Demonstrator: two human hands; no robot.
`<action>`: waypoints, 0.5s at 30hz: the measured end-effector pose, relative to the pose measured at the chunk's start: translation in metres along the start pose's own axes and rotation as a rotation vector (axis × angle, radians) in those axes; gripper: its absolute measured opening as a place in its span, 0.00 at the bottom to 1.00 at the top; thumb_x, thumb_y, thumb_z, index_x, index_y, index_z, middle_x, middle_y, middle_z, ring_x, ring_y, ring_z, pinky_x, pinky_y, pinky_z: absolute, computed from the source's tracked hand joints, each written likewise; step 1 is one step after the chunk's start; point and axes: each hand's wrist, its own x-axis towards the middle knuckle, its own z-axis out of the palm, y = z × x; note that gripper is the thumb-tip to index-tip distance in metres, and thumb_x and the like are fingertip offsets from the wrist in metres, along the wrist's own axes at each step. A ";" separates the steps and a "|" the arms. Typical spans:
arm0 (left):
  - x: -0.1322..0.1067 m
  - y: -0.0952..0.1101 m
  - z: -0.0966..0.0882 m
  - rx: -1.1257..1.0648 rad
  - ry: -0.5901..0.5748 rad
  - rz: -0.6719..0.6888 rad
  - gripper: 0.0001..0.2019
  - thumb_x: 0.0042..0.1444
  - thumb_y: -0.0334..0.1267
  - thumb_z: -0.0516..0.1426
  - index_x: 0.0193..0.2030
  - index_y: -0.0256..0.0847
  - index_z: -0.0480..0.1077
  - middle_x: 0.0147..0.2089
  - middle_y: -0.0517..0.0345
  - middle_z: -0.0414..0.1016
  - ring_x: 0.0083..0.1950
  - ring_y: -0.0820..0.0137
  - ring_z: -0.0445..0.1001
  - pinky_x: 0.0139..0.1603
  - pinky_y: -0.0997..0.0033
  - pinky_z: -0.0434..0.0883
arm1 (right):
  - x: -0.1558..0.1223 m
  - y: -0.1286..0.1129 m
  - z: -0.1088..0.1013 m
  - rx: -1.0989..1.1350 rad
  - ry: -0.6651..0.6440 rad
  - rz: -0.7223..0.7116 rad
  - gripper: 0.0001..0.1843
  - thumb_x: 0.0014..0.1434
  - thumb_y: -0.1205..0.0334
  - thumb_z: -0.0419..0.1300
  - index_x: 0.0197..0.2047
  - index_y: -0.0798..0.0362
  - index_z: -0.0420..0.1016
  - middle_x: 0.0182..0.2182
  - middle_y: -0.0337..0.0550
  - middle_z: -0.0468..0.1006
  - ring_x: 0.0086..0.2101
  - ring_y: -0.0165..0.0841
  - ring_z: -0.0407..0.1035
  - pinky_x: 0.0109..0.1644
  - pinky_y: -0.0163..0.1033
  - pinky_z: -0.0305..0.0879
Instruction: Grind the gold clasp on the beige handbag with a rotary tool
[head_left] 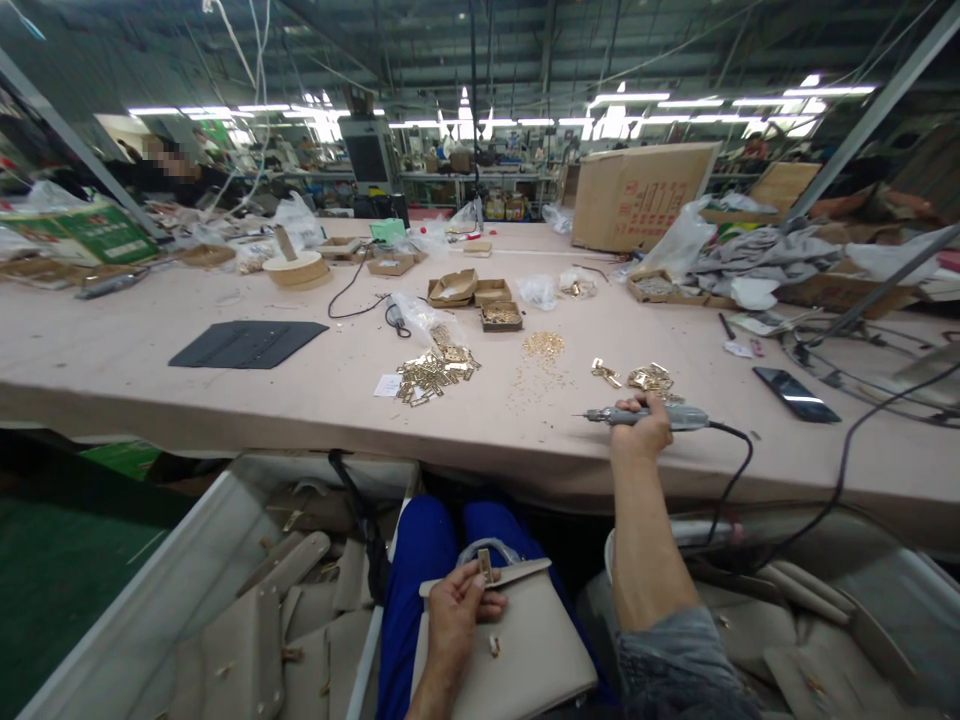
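A beige handbag (pixel 529 640) lies on the lap, with a small gold turn lock (pixel 494 646) on its front. My left hand (pixel 457 615) is closed on the bag's flap, pinching it where a gold rectangular clasp plate (pixel 485 566) sits at the edge. Out over the table's front edge, my right hand (pixel 643 425) grips a grey electric screwdriver (pixel 686 416), its thin bit pointing left. Just beyond that hand is a pile of gold clasp plates (pixel 651 377). Small gold screws (pixel 543 346) are scattered to the left of the screwdriver's tip.
A larger heap of gold plates (pixel 435 375) and a dark flat panel (pixel 247 344) lie on the table. To the right is a phone (pixel 796 394). The screwdriver's cord (pixel 742 470) hangs over the edge. Bins of beige bags (pixel 300 610) flank the lap.
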 end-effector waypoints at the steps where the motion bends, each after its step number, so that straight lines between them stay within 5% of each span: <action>1: 0.000 -0.001 0.000 0.003 0.002 0.002 0.31 0.45 0.53 0.73 0.48 0.30 0.77 0.43 0.36 0.85 0.29 0.59 0.84 0.26 0.70 0.81 | -0.008 -0.006 -0.005 0.005 -0.014 0.013 0.14 0.50 0.69 0.64 0.31 0.52 0.60 0.27 0.32 0.66 0.21 0.22 0.60 0.23 0.27 0.66; 8: 0.002 -0.002 -0.003 0.040 -0.028 0.027 0.30 0.48 0.54 0.72 0.47 0.28 0.78 0.43 0.35 0.85 0.30 0.59 0.85 0.28 0.70 0.82 | -0.065 -0.028 -0.041 0.008 -0.090 0.086 0.11 0.50 0.70 0.64 0.32 0.54 0.63 0.29 0.32 0.65 0.22 0.21 0.59 0.26 0.26 0.66; 15: -0.004 0.002 0.001 -0.037 -0.032 0.021 0.24 0.51 0.48 0.71 0.45 0.27 0.78 0.41 0.35 0.85 0.28 0.63 0.84 0.26 0.74 0.81 | -0.113 -0.027 -0.049 -0.171 -0.115 0.174 0.08 0.54 0.70 0.61 0.31 0.54 0.64 0.30 0.33 0.65 0.22 0.21 0.58 0.25 0.26 0.66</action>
